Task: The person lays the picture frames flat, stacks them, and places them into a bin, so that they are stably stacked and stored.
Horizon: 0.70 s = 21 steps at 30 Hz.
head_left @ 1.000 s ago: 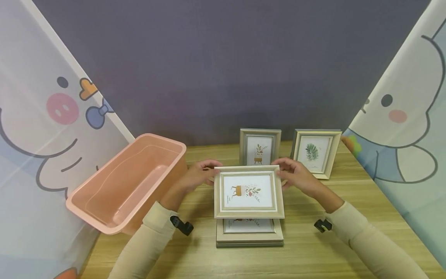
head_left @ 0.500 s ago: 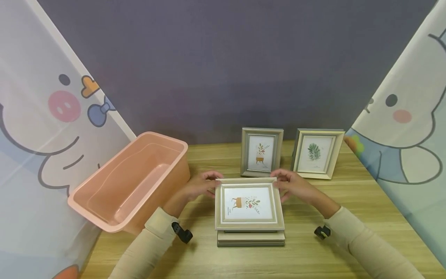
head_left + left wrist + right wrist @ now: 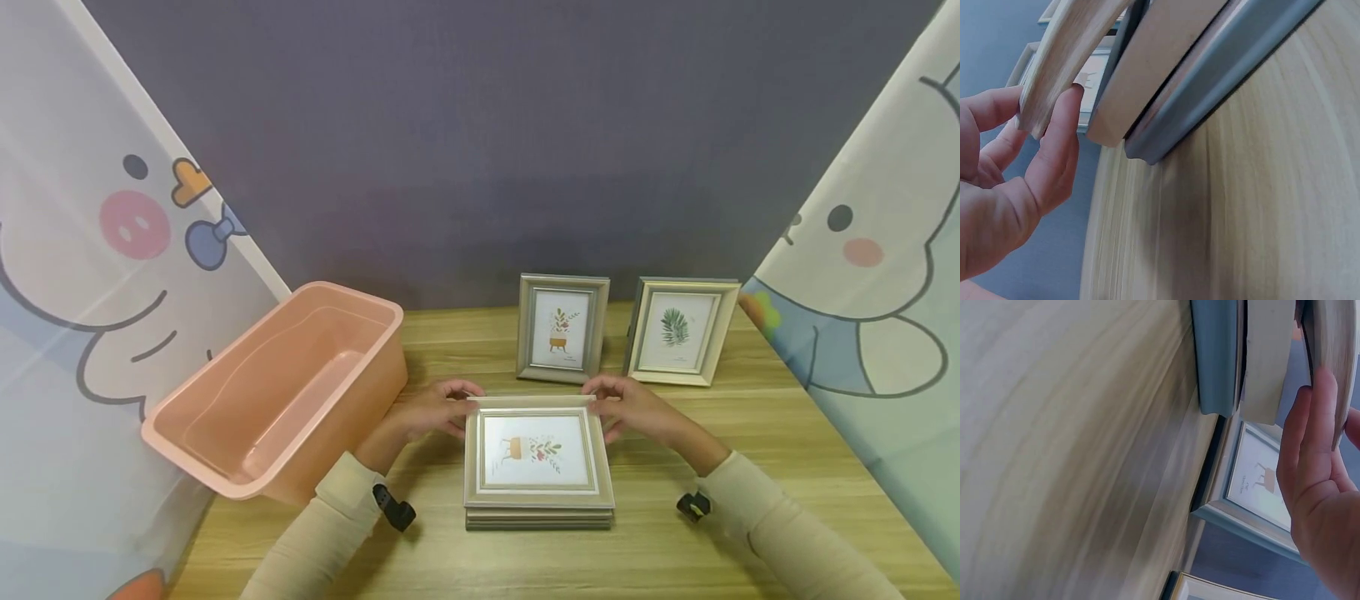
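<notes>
Both hands hold a beige picture frame (image 3: pixel 538 450) by its far corners in the head view. My left hand (image 3: pixel 438 408) pinches the left corner between thumb and fingers, and my right hand (image 3: pixel 633 412) grips the right one. Under it lies a stack of frames (image 3: pixel 538 522), whose near edges show. From the left wrist view, a gap separates the held frame (image 3: pixel 1063 69) at the hand's end from the stacked frames (image 3: pixel 1210 87). The right wrist view shows fingers under the held frame (image 3: pixel 1334 369) too. Its picture is a plant in an orange pot, turned sideways.
Behind the stack stands a grey frame (image 3: pixel 562 329) with a potted-plant print. To its right is a pale frame (image 3: pixel 672 333) with a green leaf. A pink plastic bin (image 3: pixel 360 400) sits left on the wooden table (image 3: pixel 660 558), and a dark wall rises behind.
The held frame has come down and toward the person, onto or just above the stack, covering the lower frame's picture. Both hands moved with it and kept hold of its corners.
</notes>
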Each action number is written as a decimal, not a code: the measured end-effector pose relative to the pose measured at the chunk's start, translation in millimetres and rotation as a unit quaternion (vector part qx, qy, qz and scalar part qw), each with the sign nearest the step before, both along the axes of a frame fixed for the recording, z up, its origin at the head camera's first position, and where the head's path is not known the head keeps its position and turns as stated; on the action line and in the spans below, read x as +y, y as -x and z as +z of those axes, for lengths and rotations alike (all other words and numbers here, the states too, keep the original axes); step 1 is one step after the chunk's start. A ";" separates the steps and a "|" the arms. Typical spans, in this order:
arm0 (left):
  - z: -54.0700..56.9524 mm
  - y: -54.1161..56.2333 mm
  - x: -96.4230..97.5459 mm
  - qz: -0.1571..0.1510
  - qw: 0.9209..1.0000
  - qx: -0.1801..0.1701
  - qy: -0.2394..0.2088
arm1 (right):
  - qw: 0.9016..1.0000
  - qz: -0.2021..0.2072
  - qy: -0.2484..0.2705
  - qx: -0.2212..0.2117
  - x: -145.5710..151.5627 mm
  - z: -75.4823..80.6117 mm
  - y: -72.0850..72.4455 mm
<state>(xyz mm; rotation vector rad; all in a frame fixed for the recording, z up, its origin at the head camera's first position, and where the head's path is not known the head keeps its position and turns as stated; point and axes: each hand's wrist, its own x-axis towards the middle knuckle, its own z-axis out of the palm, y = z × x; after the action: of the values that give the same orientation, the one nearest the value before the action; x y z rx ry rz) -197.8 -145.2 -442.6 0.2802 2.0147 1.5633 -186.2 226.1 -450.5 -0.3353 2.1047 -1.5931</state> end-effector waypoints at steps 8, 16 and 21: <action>-7.5 0.5 1.0 -0.005 0.999 0.022 0.043 | 0.999 -0.006 -0.033 0.037 -2.1 -8.2 1.0; -13.5 2.2 1.0 -0.003 0.997 0.035 0.072 | 0.998 0.005 -0.049 0.040 -1.7 -14.6 5.1; -12.6 1.7 1.5 -0.003 0.997 0.027 0.071 | 0.998 0.017 -0.046 0.033 -0.7 -16.0 6.0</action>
<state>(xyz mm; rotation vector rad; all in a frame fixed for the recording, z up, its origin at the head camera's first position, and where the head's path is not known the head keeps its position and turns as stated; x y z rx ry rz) -199.5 -143.7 -455.2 0.2749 2.1518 1.4145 -192.2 225.4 -466.5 -0.3944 2.2030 -1.4790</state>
